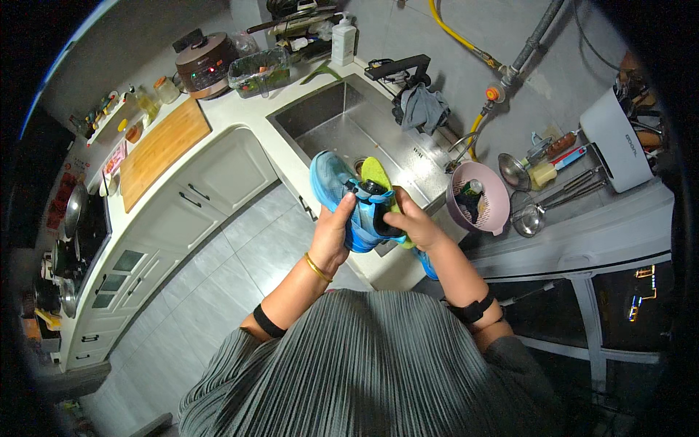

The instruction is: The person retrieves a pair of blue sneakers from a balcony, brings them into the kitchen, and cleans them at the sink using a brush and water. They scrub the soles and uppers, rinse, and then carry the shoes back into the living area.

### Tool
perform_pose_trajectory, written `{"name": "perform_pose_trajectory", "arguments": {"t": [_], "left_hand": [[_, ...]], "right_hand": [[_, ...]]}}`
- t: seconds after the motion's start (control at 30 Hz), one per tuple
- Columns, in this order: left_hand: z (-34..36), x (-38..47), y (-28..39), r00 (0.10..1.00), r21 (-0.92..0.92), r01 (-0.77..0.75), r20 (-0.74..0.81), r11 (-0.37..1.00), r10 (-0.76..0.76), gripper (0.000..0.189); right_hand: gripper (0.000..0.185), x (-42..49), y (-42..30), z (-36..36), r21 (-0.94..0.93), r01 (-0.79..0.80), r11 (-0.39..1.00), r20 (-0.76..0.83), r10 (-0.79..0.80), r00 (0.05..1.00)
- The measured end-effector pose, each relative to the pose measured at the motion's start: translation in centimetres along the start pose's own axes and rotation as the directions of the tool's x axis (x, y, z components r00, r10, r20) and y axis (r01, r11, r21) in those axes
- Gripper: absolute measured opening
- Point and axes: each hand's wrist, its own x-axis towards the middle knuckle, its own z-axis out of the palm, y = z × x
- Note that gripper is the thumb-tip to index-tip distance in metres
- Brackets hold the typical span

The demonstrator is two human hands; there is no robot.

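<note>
A blue sneaker [333, 177] is held up in front of the sink's near edge, its toe pointing away to the upper left. My left hand [333, 232] grips its left side, thumb on the upper near the laces. A yellow-green insole [378, 170] lies along the shoe's right side, and my right hand [412, 221] holds it together with the shoe, thumb at the dark collar opening. Whether the insole is partly inside the shoe I cannot tell. Another blue shoe [427, 265] shows partly below my right forearm. Behind is the stainless steel sink [322, 128].
A pink colander [457, 213] with dark items stands right of the sink. A grey cloth [423, 106] hangs by the faucet area. Strainers [528, 218] lie farther right. Left are a wooden cutting board [164, 153], a cooker [205, 65] and a lined plastic basket [262, 68].
</note>
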Motion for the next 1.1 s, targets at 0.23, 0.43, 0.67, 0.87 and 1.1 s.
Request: {"name": "perform_pose_trajectory", "arguments": {"t": [0.23, 0.43, 0.67, 0.87, 1.1], "left_hand": [[0.4, -0.4, -0.4, 0.994, 0.243, -0.090, 0.079, 0.966, 0.073, 0.067], [0.5, -0.4, -0.5, 0.996, 0.144, -0.036, 0.089, 0.989, 0.023, 0.074], [0.6, -0.3, -1.1, 0.995, 0.123, -0.078, 0.069, 0.989, 0.070, 0.063], [0.2, -0.1, -1.1, 0.996, 0.297, -0.053, 0.085, 0.953, 0.029, 0.050], [0.0, -0.6, -0.8, 0.996, 0.162, 0.058, 0.064, 0.985, -0.069, 0.037]], "right_hand": [[0.067, 0.6, 0.1, -0.1, -0.485, -0.047, 0.873, -0.151, -0.031, 0.988], [0.048, 0.9, 0.9, -0.6, -0.522, 0.088, 0.848, -0.244, -0.248, 0.938], [0.042, 1.0, 1.2, 0.2, -0.096, 0.165, 0.982, -0.314, -0.187, 0.931], [0.043, 0.5, 0.0, 0.9, -0.572, 0.053, 0.819, -0.286, -0.259, 0.922], [0.031, -0.6, -1.3, 1.8, -0.507, 0.257, 0.823, -0.247, -0.424, 0.871]]}}
